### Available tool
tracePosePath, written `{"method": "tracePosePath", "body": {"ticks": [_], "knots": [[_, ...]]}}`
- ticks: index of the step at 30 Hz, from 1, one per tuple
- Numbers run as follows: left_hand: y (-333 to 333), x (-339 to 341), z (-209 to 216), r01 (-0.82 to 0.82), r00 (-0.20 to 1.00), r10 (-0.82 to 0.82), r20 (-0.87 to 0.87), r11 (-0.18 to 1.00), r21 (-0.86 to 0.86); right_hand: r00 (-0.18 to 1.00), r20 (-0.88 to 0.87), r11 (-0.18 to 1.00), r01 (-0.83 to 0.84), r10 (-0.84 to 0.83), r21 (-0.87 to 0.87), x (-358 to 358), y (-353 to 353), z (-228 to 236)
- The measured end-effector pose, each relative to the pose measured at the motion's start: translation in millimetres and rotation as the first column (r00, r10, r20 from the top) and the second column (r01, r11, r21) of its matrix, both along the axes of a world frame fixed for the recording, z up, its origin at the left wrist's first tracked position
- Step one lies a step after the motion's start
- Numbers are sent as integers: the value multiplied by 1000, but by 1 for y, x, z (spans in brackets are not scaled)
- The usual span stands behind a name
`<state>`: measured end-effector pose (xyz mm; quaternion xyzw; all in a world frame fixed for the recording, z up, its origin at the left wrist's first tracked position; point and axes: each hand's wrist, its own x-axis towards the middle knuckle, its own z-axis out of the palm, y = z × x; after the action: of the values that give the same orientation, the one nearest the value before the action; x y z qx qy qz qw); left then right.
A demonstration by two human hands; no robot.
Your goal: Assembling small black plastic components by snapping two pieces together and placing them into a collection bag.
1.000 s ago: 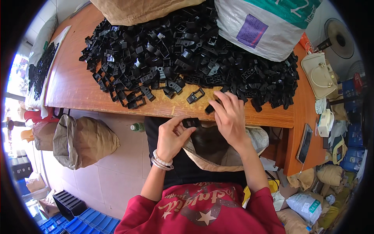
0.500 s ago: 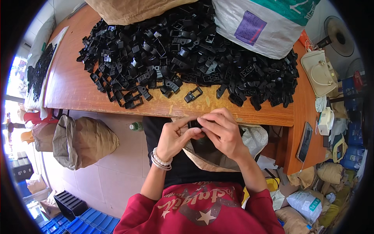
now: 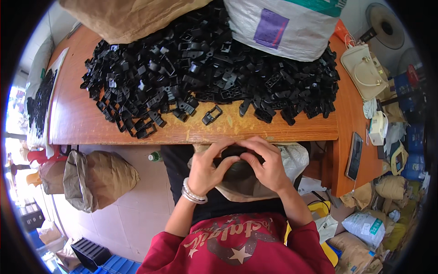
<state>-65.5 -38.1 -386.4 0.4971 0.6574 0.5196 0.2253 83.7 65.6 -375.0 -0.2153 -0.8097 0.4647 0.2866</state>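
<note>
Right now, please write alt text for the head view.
A person's left hand and right hand are close together above an open sack; anything held is unclear. Beyond, black parts lie heaped on a wooden table.

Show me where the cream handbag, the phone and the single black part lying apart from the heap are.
Cream handbag (image 3: 361, 64), head view: the side of its body.
Phone (image 3: 354, 156), head view: its dark upper face.
Single black part (image 3: 209, 118), head view: its lower-left section.

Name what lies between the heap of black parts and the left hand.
The head view shows one loose black piece on the worn tabletop, between heap and left hand.
</note>
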Motion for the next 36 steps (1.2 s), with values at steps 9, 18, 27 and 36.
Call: {"method": "tracePosePath", "body": {"ticks": [9,18,27,36], "knots": [[51,-27,-14,-133,762,144,-631,989,66,860,20,725,418,-510,547,12,46,-13],[25,-25,-16,-13,973,32,-227,996,87,883,-67,743,429,-464,513,-3,40,-45],[28,-13,-25,-84,971,100,219,993,-84,905,-166,907,411,-392,94,12,25,-25],[24,4,6,216,861,-77,502,950,-224,964,-223,984,165,-147,66,15,9,-15]]}}
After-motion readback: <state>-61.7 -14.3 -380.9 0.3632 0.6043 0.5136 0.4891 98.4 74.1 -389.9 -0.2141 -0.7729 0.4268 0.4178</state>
